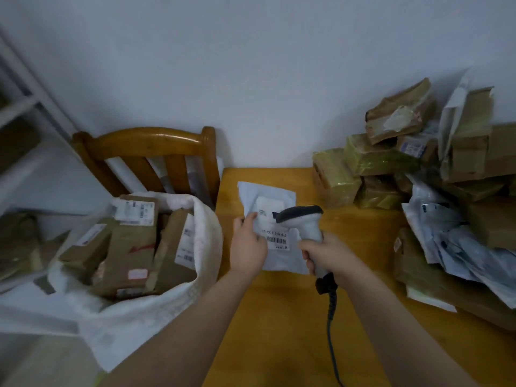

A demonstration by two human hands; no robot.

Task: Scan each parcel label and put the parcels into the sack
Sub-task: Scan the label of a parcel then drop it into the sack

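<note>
- Left grip (pixel 247 247): pinches the left edge of the white parcel (pixel 268 194), over the table (pixel 279 317).
- Right grip (pixel 328 256): wrapped round the scanner (pixel 304 216) handle, with the scanner head above the label (pixel 276 241) between the two grips.
- Handling: hold the parcel flat and steady, with the barcode uncovered.
- Sack (pixel 206 219): left of the left grip, mouth open.

The orange-brown wooden worktop (pixel 279 317) stands against the pale wall (pixel 251 79). A heap of parcels (pixel 377 160), brown boxes and white mailer bags, crowds its right side, back to the far edge.
</note>
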